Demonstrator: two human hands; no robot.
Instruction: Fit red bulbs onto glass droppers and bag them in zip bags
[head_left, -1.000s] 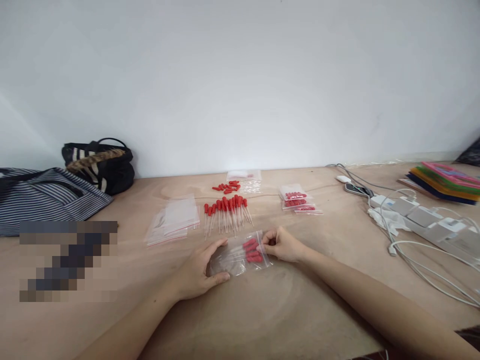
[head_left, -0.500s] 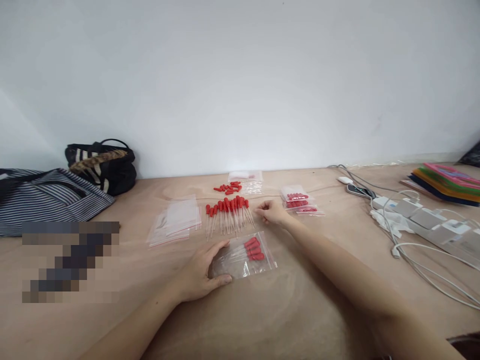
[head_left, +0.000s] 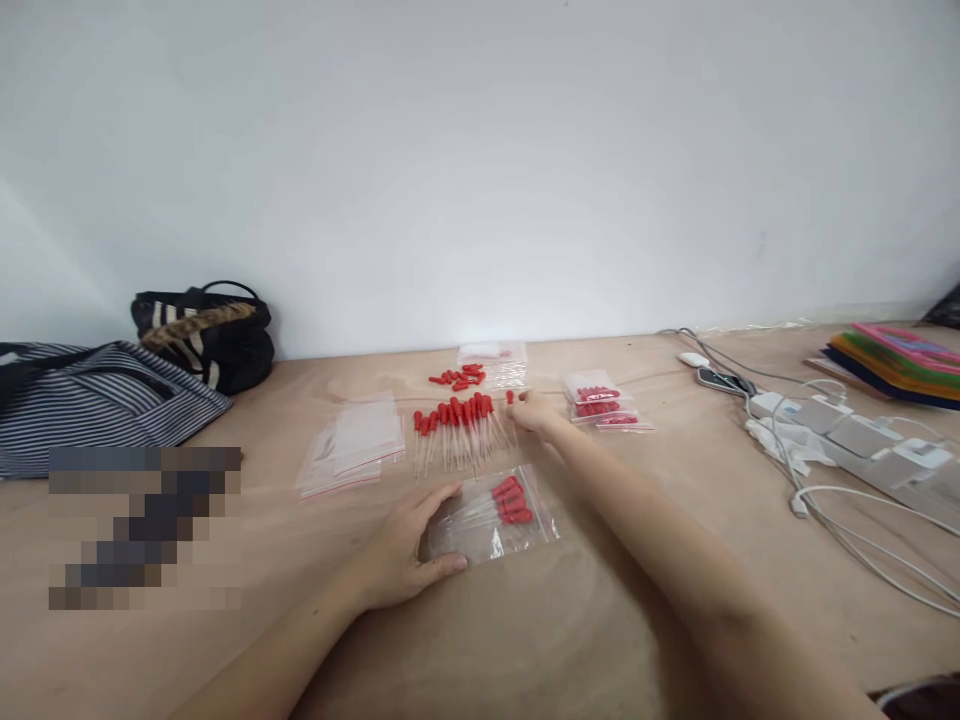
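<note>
A clear zip bag [head_left: 480,545] with several red-bulbed droppers [head_left: 516,500] inside lies flat in front of me. My left hand [head_left: 412,545] rests at its left end, thumb and fingers spread apart along the bag's edges. Further out, my right hand [head_left: 531,410] is closed in a pinch on a single dropper [head_left: 510,397]; its red bulb shows beside the fingertips, while the grip partly hides its stem. Just left of that hand, a row of droppers [head_left: 457,415] lies with bulbs pointing away from me.
Flat empty zip bags [head_left: 360,440] lie left of the row. Loose red bulbs [head_left: 457,377] and clear tubes [head_left: 508,375] are behind it. Filled bags [head_left: 600,400] lie to the right. Beyond are a power strip with chargers [head_left: 862,440], cables, coloured folders [head_left: 900,360], and bags [head_left: 202,335] at left.
My right hand has moved slightly away from me, and a dropper's red bulb now shows at its fingertips. The left hand stays on the bag.
</note>
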